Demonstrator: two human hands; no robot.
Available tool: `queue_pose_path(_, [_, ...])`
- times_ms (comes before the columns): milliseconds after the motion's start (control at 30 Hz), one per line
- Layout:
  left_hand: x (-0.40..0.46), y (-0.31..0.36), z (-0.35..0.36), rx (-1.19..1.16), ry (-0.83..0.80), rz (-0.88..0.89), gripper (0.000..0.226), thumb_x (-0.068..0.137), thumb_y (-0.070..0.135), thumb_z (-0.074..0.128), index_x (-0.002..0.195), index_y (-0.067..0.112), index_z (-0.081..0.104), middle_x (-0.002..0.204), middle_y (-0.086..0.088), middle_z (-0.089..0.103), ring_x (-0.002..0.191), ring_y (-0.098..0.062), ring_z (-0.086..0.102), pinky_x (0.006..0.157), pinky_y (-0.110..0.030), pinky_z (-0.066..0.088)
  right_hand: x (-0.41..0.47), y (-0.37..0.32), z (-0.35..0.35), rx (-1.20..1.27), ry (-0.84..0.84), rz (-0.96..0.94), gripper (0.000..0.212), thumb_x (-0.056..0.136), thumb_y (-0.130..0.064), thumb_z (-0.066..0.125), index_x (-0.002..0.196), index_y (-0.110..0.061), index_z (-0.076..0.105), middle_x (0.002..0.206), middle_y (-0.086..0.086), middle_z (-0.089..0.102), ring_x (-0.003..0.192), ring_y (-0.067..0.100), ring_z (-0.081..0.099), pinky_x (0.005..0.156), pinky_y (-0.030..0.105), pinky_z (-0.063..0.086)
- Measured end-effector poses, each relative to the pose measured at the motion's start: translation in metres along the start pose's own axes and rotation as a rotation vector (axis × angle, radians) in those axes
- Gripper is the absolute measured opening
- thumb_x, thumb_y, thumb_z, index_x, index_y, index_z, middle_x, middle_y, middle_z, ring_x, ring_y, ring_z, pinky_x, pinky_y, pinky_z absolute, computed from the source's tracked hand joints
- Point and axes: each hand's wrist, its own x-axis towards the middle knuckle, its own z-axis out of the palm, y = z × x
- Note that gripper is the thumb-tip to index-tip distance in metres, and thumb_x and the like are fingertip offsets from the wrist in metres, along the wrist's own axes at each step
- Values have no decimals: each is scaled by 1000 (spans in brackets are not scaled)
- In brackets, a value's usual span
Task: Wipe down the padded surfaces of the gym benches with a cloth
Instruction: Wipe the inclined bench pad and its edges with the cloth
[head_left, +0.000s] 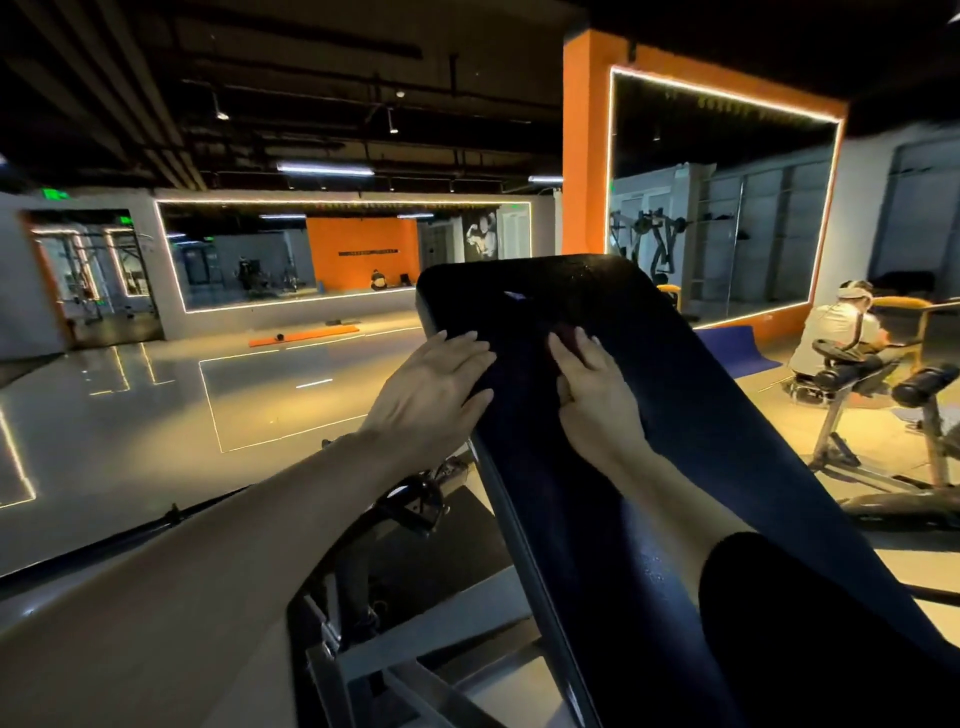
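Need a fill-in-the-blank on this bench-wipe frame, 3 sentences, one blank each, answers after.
1. The left hand rests on the ____ edge of the black bench pad.
2. The right hand presses a dark ____ against the pad.
3. The pillar beside the large mirror is painted ____.

Missing words: left; cloth; orange

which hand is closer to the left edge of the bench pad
Left. The left hand rests flat over the bench pad left edge; the right hand lies mid-pad on a dark cloth.
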Motion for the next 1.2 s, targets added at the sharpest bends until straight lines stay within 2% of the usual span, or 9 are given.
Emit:
queue_pose_path(133, [7,-20,11,-28,17,-11,47,100,29,46,141,8,44,148,-7,41,142,-18,29,114,-22,5,-11,-4,1,68,-76,-249,56,99,-5,43,150,-26,32,160,4,20,148,19,13,117,29,18])
queue_pose_path(333, [7,-26,24,-67,53,-43,49,94,35,45,135,10,53,142,-6,50,137,-17,39,112,-28,15,46,14,1,-32,17,108,54,100,-10,38,152,-20,28,160,11,17,148,27,11,117,36,19])
queue_pose_path(500, [11,-30,19,-31,53,7,46,89,35,51,124,9,63,128,-7,62,124,-20,54,111,-35,25,23,-14,8,29,-90,-253,52,102,-11,39,152,-23,28,160,6,17,148,20,11,111,17,9])
queue_pose_path(733, [15,-32,15,15,67,49,40,86,36,52,110,11,72,112,-5,70,109,-20,65,105,-35,31,77,13,4,-77,11,157,58,97,-9,43,152,-20,27,159,15,19,147,30,16,116,39,24])
queue_pose_path(867, [37,-47,7,-27,50,111,38,90,31,39,95,12,71,93,-4,72,89,-21,66,105,-31,35,63,-37,24,23,-72,-166,54,101,-12,38,152,-24,26,161,8,13,149,23,8,118,32,11])
queue_pose_path(967, [52,-56,10,-39,72,42,34,94,26,45,114,7,65,115,-10,66,108,-27,60,105,-33,35,72,-15,14,53,-105,-165,51,103,-15,34,152,-28,26,162,2,13,149,17,8,120,33,14])
queue_pose_path(1067, [67,-60,17,-96,38,-21,41,99,27,46,136,10,51,142,-7,49,133,-22,41,112,-31,27,99,25,-1,-40,-64,80,57,99,-9,37,153,-25,24,162,7,13,148,24,10,116,36,16])
queue_pose_path(1133, [77,-58,25,-167,49,-41,42,100,27,44,140,12,46,146,-5,44,137,-19,35,112,-27,23,112,26,1,-43,-14,166,56,99,-10,38,152,-24,27,161,9,15,147,27,13,116,39,21])
queue_pose_path(1200, [82,-57,34,-232,98,-66,38,100,22,43,136,12,49,140,-5,49,132,-19,39,109,-26,26,115,12,11,-31,-9,67,52,101,-13,38,151,-25,29,161,9,16,147,27,14,116,38,23])
